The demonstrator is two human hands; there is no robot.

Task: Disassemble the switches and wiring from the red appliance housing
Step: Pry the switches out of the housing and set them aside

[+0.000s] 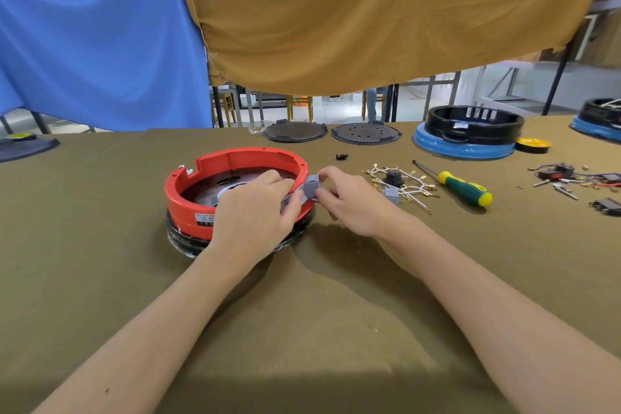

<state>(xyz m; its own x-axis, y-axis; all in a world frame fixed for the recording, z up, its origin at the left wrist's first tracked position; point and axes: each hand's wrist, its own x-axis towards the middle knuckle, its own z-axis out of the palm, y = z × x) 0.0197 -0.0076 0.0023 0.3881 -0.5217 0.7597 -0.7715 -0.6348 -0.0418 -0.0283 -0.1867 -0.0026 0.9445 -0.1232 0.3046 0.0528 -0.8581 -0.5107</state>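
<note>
The right hand is pinching a small grey switch block between thumb and curled fingers, just outside the right rim of the red housing. The left hand is lying over the near right part of that rim, its fingers bent and pressing against the grey piece from the left, so both hands are closing on the same part; how far the block is seated in the housing wall cannot be told. The red housing is sitting on a dark ring base, a little left of the middle of the olive-covered table. Just right of the right hand, a bundle of white wires with brass terminals is lying loose, and beyond it a green and yellow screwdriver is pointing far-left. Two dark round plates are resting along the far edge, with a black and blue housing to their right. Bare cloth is stretching wide on the near side and to the left of the red housing.
</note>
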